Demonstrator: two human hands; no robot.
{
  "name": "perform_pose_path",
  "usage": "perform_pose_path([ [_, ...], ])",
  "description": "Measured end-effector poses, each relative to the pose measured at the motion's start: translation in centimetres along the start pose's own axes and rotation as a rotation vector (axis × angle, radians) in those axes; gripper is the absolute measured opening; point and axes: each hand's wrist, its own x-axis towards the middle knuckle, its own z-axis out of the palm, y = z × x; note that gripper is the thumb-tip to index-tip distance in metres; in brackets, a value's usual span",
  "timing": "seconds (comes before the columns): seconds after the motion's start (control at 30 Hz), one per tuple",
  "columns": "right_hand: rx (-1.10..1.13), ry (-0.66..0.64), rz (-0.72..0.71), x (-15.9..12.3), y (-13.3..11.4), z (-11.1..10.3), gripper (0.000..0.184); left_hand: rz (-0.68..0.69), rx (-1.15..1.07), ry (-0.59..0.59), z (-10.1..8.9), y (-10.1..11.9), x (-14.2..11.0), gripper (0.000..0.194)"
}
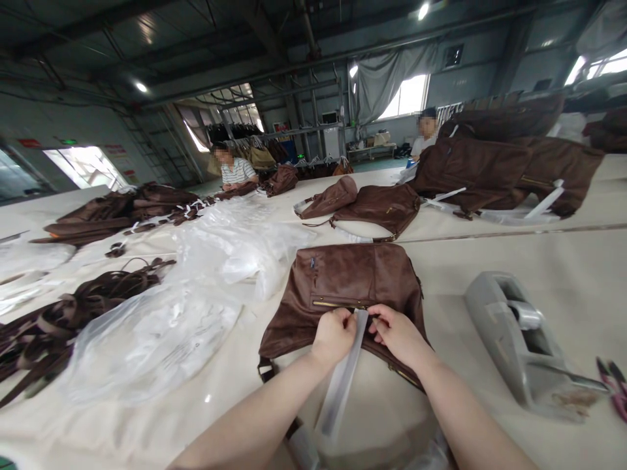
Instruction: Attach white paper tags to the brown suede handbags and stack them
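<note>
A brown leather handbag (pixel 343 274) lies in front of me on the table, with a brass zipper (pixel 337 304) across its front. A long translucent white strip (pixel 341 385) runs from the zipper's right end down towards me. My left hand (pixel 334 336) is closed, with its fingertips gripping the strip's upper end. My right hand (pixel 398 334) is on the strip's other side, over the bag, its fingers curled in a pinch. Whatever is between those fingertips is too small or hidden to make out. The bag's strap, partly wrapped in clear plastic, lies below, near my forearms.
Clear plastic bags (pixel 161 346) and a heap of brown straps (pixel 73 320) lie at the left. A grey tape dispenser (pixel 514 346) and pink-handled pliers or scissors (pixel 612 388) are at the right. More brown bags (pixel 484 170) are piled behind. Two people sit beyond the table.
</note>
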Motion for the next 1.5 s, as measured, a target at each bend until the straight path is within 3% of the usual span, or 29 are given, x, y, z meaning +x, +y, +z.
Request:
perform_pose_path([
  [0.2,-0.017,0.033,0.035,0.4,0.3,0.0,0.018,-0.020,0.004,-0.022,0.5,-0.3,0.9,0.033],
  [0.37,0.149,0.031,0.086,1.0,0.6,0.2,0.036,-0.052,0.016,-0.043,0.7,0.0,1.8,0.030],
  [0.5,0.290,-0.010,0.171,1.5,0.7,0.4,0.035,-0.080,0.001,-0.125,0.8,0.6,2.8,0.026],
  [0.57,0.314,-0.075,0.168,1.7,0.7,0.1,0.031,-0.086,-0.003,-0.159,0.8,0.8,3.1,0.026],
  [0.73,0.437,-0.391,0.182,2.2,0.5,-1.3,0.027,-0.053,-0.011,-0.198,0.6,0.9,3.1,0.027],
  [0.87,0.240,-0.249,0.172,2.8,0.6,-0.9,0.026,-0.042,-0.040,-0.227,0.3,0.8,2.8,0.022],
  [1.0,0.137,-0.167,0.118,3.3,1.0,0.3,0.024,0.101,0.176,-0.120,-0.1,1.5,1.9,0.020],
  [1.1,0.109,-0.155,0.076,3.2,1.2,0.4,0.026,0.229,0.416,-0.126,-0.1,2.7,0.7,0.023],
  [1.23,0.134,-0.159,0.036,2.8,1.0,0.1,0.026,0.284,0.605,-0.172,0.5,3.9,-0.8,0.023],
  [1.37,0.201,-0.178,0.016,2.4,0.7,-0.1,0.025,0.301,0.733,-0.143,1.1,4.1,-1.3,0.023],
  [1.5,0.229,-0.178,-0.011,2.2,0.6,-0.1,0.038,0.380,0.763,-0.148,1.0,4.1,-1.4,0.026],
])
